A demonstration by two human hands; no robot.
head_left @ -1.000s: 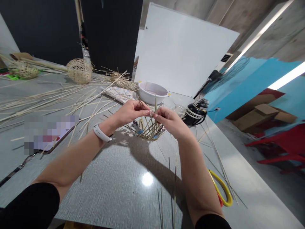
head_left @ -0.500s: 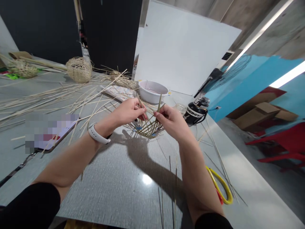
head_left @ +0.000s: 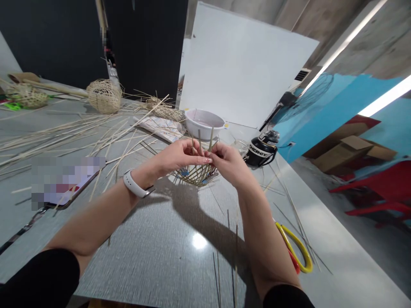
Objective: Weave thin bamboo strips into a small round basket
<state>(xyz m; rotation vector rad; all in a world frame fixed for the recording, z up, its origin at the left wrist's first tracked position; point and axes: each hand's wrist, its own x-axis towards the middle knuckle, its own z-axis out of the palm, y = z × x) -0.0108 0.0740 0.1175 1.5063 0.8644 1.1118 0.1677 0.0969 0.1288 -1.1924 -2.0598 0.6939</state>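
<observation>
In the head view, I see a person in black sleeves leaning both bare arms over a grey surface (head_left: 144,256). A small, partly woven basket (head_left: 194,176) sits at the middle of the surface, below the fingertips, its rim bristling with upright strips (head_left: 211,139). The left hand (head_left: 173,157), with a white watch band (head_left: 133,185) at its wrist, pinches at these strips, its thumb reaching across to the right fingertips. The right hand (head_left: 231,164) grips strips between thumb and bent forefinger; exactly which ones is too small to tell. Blue clips (head_left: 184,172) show on the weave.

Just behind the hands stands a white basin (head_left: 204,124), with a black bottle (head_left: 261,150) to the right. Loose pale strips (head_left: 61,128) sprawl across the left side, near a phone (head_left: 75,188) and a finished-looking round woven piece (head_left: 104,96). Yellow-and-red handles (head_left: 303,252) lie beside the right forearm.
</observation>
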